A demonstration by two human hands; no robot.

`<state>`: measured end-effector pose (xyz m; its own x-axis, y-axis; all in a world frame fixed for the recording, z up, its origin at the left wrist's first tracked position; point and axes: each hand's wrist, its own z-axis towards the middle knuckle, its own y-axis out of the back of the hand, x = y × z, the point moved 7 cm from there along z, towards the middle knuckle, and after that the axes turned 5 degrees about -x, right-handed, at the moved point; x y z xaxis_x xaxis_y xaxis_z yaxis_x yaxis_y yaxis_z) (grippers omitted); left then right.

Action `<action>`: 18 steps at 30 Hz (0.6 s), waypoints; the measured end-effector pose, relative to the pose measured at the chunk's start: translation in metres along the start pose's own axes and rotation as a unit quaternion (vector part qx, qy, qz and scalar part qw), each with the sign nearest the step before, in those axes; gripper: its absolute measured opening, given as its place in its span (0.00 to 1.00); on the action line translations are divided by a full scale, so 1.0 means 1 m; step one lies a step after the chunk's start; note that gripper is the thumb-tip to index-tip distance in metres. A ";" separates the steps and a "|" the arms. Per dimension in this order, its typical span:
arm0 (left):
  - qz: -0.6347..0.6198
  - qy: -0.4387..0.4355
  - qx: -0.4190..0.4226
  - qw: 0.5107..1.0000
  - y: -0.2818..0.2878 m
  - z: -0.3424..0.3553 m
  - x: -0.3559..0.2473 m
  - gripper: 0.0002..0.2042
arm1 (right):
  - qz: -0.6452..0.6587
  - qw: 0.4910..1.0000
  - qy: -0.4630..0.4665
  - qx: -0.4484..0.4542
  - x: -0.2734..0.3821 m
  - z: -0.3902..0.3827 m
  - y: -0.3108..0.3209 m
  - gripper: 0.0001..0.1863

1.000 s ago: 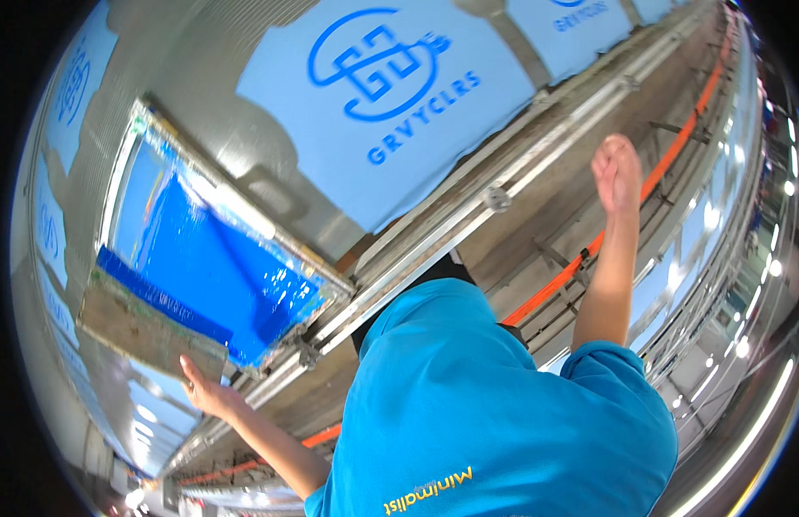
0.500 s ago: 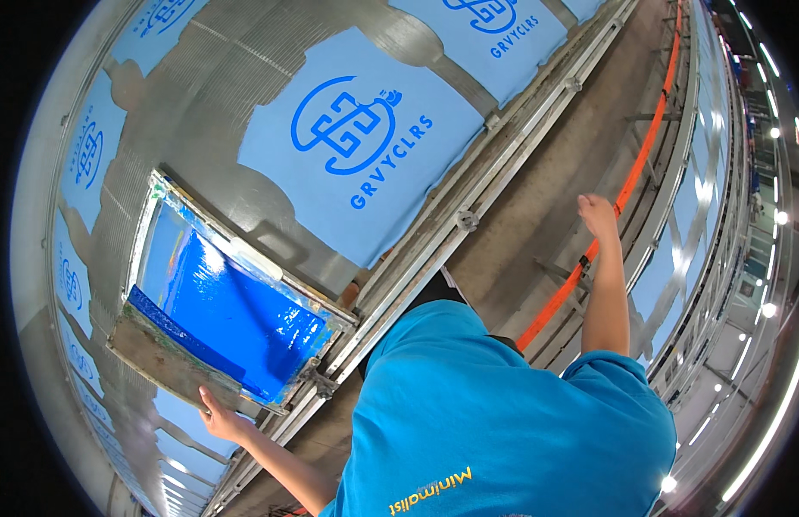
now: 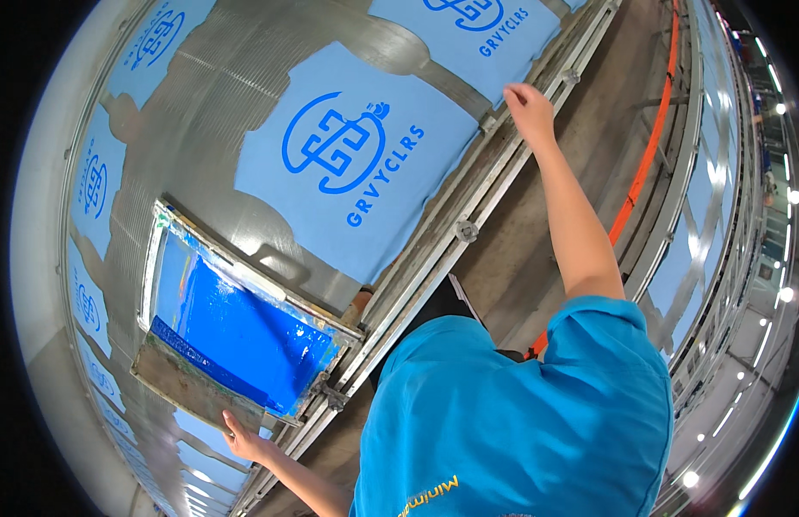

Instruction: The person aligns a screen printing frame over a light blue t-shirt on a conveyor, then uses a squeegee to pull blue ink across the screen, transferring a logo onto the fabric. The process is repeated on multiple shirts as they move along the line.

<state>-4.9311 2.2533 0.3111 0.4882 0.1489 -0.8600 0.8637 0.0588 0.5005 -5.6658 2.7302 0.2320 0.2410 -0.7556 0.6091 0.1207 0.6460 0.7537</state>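
Observation:
My left hand (image 3: pixel 249 440) grips the near end of a screen-printing squeegee (image 3: pixel 188 379), a worn grey-brown board with a blue-coated blade edge. The squeegee rests along one side of a printing screen (image 3: pixel 253 277), whose paint-spattered frame holds a glossy layer of blue ink (image 3: pixel 236 332). The screen lies on the metal table at lower left. My right hand (image 3: pixel 530 114) is raised over the table's edge, fingers curled together, with nothing visible in them. Closest to it are a light blue fabric panel (image 3: pixel 524 65) at the top and another printed panel (image 3: pixel 270 202) to its left.
A long metal table (image 3: pixel 201 112) carries several light blue printed fabric pieces. Its rail (image 3: pixel 511 177) has round metal knobs (image 3: pixel 467 231). To the right, an orange strip (image 3: pixel 645 172) runs along a neighbouring table across the floor aisle (image 3: pixel 580 129).
My right hand has swung left and away from me, from over the aisle to the table's edge. My left hand stays on the squeegee. The view has shifted slightly.

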 end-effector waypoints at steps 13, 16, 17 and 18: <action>0.086 -0.017 -0.015 0.996 -0.016 -0.003 -0.035 0.28 | -0.116 0.980 0.160 -0.024 -0.020 0.094 -0.066 0.09; 0.089 -0.026 -0.012 0.996 -0.020 -0.003 -0.040 0.29 | -0.161 0.968 0.191 -0.012 -0.018 0.097 -0.072 0.09; 0.087 -0.024 -0.011 0.996 -0.021 -0.003 -0.041 0.29 | -0.166 0.966 0.198 -0.003 -0.017 0.098 -0.074 0.09; 0.084 -0.028 -0.003 0.996 -0.024 -0.003 -0.043 0.29 | -0.170 0.964 0.206 0.001 -0.016 0.100 -0.075 0.09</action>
<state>-4.9726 2.2483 0.3362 0.6314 0.1019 -0.7687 0.7691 0.0445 0.6376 -5.7747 2.6833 0.1907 0.5504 -0.8160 0.1766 0.2585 0.3677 0.8933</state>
